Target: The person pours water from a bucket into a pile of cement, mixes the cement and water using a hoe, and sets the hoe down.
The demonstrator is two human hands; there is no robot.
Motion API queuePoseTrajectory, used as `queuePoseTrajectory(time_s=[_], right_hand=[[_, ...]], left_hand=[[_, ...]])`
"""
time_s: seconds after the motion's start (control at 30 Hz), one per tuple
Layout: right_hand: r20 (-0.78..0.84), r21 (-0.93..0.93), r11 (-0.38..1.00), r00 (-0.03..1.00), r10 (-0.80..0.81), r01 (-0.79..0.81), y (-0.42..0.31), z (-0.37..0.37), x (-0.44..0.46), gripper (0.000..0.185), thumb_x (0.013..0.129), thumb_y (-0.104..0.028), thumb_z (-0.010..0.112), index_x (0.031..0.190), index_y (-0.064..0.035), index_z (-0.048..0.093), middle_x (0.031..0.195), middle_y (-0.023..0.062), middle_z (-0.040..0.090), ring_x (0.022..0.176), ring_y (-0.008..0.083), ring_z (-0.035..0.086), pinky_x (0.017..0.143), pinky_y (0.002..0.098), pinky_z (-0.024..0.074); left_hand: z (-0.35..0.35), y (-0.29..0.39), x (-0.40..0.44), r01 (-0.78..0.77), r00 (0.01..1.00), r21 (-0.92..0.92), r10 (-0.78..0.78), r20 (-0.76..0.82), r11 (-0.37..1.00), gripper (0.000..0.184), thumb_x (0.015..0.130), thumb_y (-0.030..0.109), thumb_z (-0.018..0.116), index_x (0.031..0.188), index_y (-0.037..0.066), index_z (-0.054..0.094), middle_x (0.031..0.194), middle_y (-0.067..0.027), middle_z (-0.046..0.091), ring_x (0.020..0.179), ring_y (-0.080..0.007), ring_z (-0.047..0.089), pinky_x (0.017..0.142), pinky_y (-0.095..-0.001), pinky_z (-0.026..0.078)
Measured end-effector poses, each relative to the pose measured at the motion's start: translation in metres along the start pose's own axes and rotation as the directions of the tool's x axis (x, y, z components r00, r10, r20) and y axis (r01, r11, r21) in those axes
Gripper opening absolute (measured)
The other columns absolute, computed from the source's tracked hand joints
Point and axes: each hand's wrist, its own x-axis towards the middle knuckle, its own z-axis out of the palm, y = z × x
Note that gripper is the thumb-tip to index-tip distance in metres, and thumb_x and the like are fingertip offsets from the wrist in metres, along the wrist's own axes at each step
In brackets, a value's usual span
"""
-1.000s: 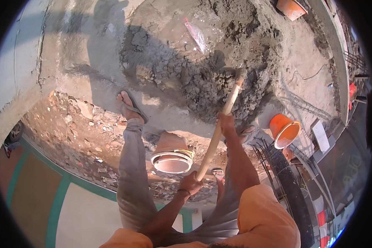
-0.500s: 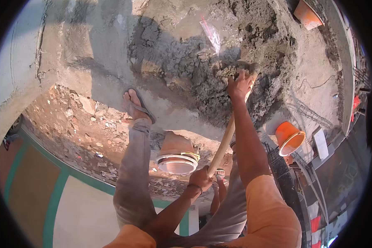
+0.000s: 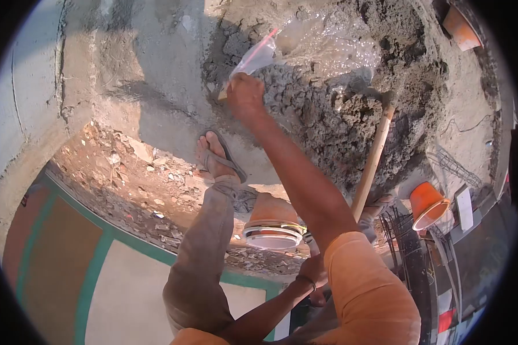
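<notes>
My right hand point(image 3: 246, 95) is closed on a clear plastic bag point(image 3: 259, 56) with a pink strip along its edge, at the left rim of the wet grey mortar point(image 3: 305, 98). A small yellowish bit shows below that hand. A long wooden tool handle point(image 3: 374, 164) slants down from the mortar, where the tool's head is mostly buried. Its lower end passes behind my right arm. There my left hand point(image 3: 313, 270), with a dark band at the wrist, is closed around it, fingers partly hidden by the right arm.
Stacked buckets point(image 3: 273, 221) stand between my legs, near my sandalled foot point(image 3: 218, 155). An orange bucket point(image 3: 429, 204) is at the right, another bucket point(image 3: 461, 29) at the top right. Wire mesh point(image 3: 454, 164) and rebar lie rightward. Rubble point(image 3: 138, 184) covers the lower ground at left.
My right hand has let go of the handle's upper part, moved left and taken hold of the plastic bag lying on the mortar. The view has shifted, and the handle stands steeper.
</notes>
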Motion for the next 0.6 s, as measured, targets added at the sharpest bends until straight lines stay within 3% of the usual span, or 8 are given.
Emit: queuePoseTrajectory(time_s=[0.1, 0.17, 0.27, 0.3, 0.37, 0.47, 0.53, 0.6], right_hand=[[0.407, 0.391, 0.856, 0.771, -0.490, 0.337, -0.166, 0.049, -0.109, 0.037, 0.091, -0.027, 0.053, 0.110, 0.0022, 0.063, 0.124, 0.0260, 0.051, 0.118, 0.0380, 0.051, 0.105, 0.0526, 0.0284], [0.573, 0.493, 0.855, 0.680, -0.457, 0.159, -0.188, -0.018, -0.145, 0.053, 0.093, -0.043, 0.052, 0.135, -0.0106, 0.053, 0.151, 0.0282, 0.027, 0.139, 0.0415, 0.029, 0.114, 0.0535, 0.0185], [0.049, 0.320, 0.947, 0.999, 0.006, -0.021, -0.070, -0.121, -0.152, 0.057, 0.087, -0.030, 0.067, 0.136, -0.0076, 0.048, 0.145, 0.0257, 0.034, 0.132, 0.0406, 0.037, 0.108, 0.0498, 0.0295], [-0.267, 0.038, 0.992, 0.956, 0.123, -0.117, -0.006, -0.150, -0.166, 0.065, 0.083, -0.026, 0.071, 0.138, -0.0056, 0.043, 0.140, 0.0253, 0.039, 0.129, 0.0393, 0.040, 0.105, 0.0496, 0.0323], [-0.610, -0.384, 0.723, 0.746, 0.268, -0.574, 0.119, -0.181, -0.209, 0.082, 0.077, -0.017, 0.078, 0.142, -0.0016, 0.032, 0.130, 0.0246, 0.048, 0.121, 0.0367, 0.047, 0.100, 0.0494, 0.0378], [-0.254, 0.127, 0.721, 0.681, 0.687, -0.681, 0.227, -0.158, -0.288, 0.067, 0.077, -0.014, 0.078, 0.129, 0.0014, 0.038, 0.103, 0.0191, 0.059, 0.090, 0.0320, 0.061, 0.076, 0.0449, 0.0511], [0.139, 0.566, 0.389, 0.549, 0.824, -0.727, 0.211, -0.165, -0.303, 0.045, 0.080, -0.010, 0.075, 0.110, -0.0008, 0.042, 0.079, 0.0095, 0.057, 0.060, 0.0205, 0.059, 0.050, 0.0350, 0.0494], [0.079, 0.688, 0.348, 0.542, 0.836, -0.637, 0.198, -0.162, -0.323, 0.037, 0.083, -0.013, 0.074, 0.101, -0.0038, 0.043, 0.073, 0.0054, 0.056, 0.050, 0.0114, 0.052, 0.045, 0.0278, 0.0483]], left_hand=[[-0.002, 0.002, -0.005, -0.005, 1.000, 0.019, 0.006, -0.009, 1.000, 0.041, 0.078, 0.021, 0.065, 0.115, 0.007, 0.055, 0.093, -0.0227, 0.067, 0.090, -0.0405, 0.065, 0.081, -0.0486, 0.052], [0.000, 0.005, -0.011, 0.002, 1.000, 0.035, -0.002, -0.001, 0.999, 0.042, 0.078, 0.022, 0.065, 0.116, 0.007, 0.055, 0.094, -0.0227, 0.067, 0.091, -0.0404, 0.065, 0.080, -0.0484, 0.053], [0.007, 0.006, -0.011, 0.008, 1.000, 0.050, -0.007, -0.014, 0.999, 0.043, 0.078, 0.023, 0.066, 0.116, 0.007, 0.055, 0.094, -0.0227, 0.067, 0.091, -0.0402, 0.065, 0.080, -0.0481, 0.053], [0.009, 0.007, -0.008, 0.011, 1.000, 0.051, -0.009, -0.026, 0.999, 0.043, 0.078, 0.023, 0.066, 0.116, 0.007, 0.055, 0.094, -0.0227, 0.067, 0.091, -0.0401, 0.065, 0.080, -0.0480, 0.053], [0.019, 0.003, 0.000, 0.039, 0.997, 0.047, -0.036, -0.064, 0.998, 0.043, 0.077, 0.023, 0.067, 0.116, 0.007, 0.055, 0.095, -0.0226, 0.067, 0.091, -0.0400, 0.065, 0.080, -0.0478, 0.053], [0.068, -0.038, 0.021, 0.110, 0.977, 0.026, -0.103, -0.186, 0.994, 0.050, 0.075, 0.029, 0.071, 0.117, 0.005, 0.058, 0.100, -0.0230, 0.067, 0.096, -0.0384, 0.065, 0.081, -0.0449, 0.053], [0.087, -0.078, 0.034, 0.063, 0.960, 0.082, -0.038, -0.276, 0.995, 0.050, 0.073, 0.025, 0.073, 0.115, 0.002, 0.058, 0.100, -0.0249, 0.067, 0.096, -0.0372, 0.066, 0.081, -0.0428, 0.054], [0.100, -0.091, 0.034, -0.044, 0.955, 0.197, 0.099, -0.280, 0.979, 0.039, 0.074, 0.025, 0.072, 0.103, 0.003, 0.059, 0.093, -0.0200, 0.066, 0.091, -0.0398, 0.062, 0.080, -0.0471, 0.050]])
